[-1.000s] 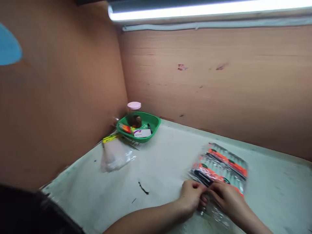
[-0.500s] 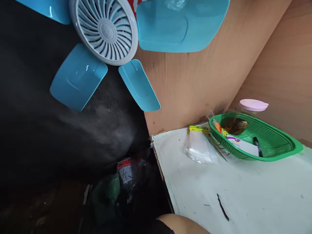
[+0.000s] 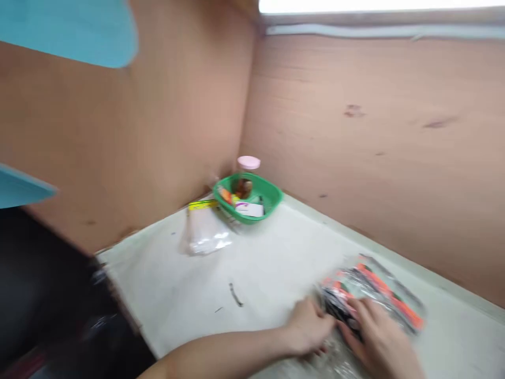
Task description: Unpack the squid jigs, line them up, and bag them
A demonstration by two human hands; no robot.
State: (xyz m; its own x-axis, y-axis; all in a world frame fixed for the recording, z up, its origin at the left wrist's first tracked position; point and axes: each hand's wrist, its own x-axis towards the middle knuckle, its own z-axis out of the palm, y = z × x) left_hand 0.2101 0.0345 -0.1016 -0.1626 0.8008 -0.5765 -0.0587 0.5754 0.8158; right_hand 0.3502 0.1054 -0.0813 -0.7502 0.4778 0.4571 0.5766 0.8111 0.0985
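Observation:
Both my hands rest on a pile of clear plastic packets [image 3: 379, 289] with orange and black contents, lying on the white table [image 3: 268, 268] at the lower right. My left hand [image 3: 310, 326] touches the pile's near left corner, fingers curled. My right hand [image 3: 374, 339] lies over the near edge of the packets. The picture is smeared by motion, so the fingers and whatever they pinch are unclear.
A green basket [image 3: 272, 200] with small items stands in the far corner, a pink-lidded jar [image 3: 248, 164] behind it. A clear bag with a yellow header [image 3: 205, 231] lies to its left. Wooden walls enclose the table; blue fan blades [image 3: 71, 31] hang at upper left.
The view swung left to the fan and the dark space beside the table, then back to the table. My hands are again on the packets, as one second ago.

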